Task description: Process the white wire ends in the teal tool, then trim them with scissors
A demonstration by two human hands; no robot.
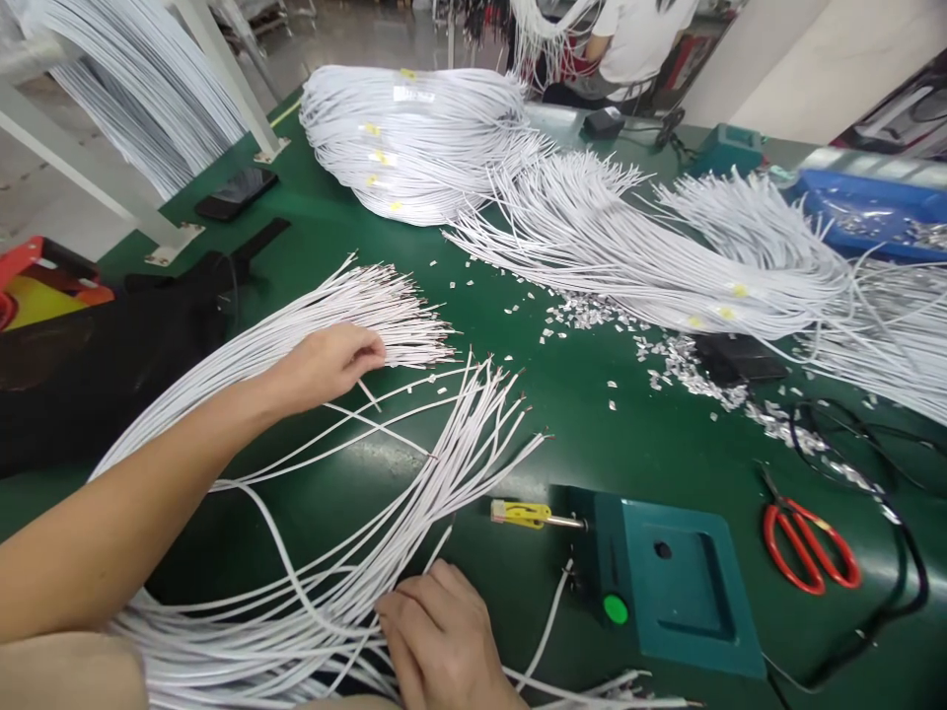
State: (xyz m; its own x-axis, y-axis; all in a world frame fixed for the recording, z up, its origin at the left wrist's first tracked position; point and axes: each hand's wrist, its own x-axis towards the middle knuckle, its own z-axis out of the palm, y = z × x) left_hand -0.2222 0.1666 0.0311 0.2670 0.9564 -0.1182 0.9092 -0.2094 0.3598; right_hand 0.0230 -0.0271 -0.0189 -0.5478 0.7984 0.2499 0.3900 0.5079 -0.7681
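Note:
My left hand (332, 363) is closed in a pinch at the edge of a bundle of white wires (273, 345) with bare copper ends. A short wire end (368, 394) sticks out below its fingertips. Lower down, my right hand (444, 641) is curled beside a looser bunch of white wires (444, 444), with one wire tip (439, 548) poking out above its fingers. To the right of that hand stands a teal bench machine (673, 582) with a green button and a yellow-tagged metal rod. Another white wire (548, 621) ends at the machine's side.
Red-handled scissors (810, 547) lie on the right near black cables (917, 562). Small clear scraps (681, 370) litter the green table (533, 394). Large wire coils (414, 138) and bundles (636, 247), a blue tray (865, 212) and a phone (237, 192) are farther back. A person (640, 44) sits beyond.

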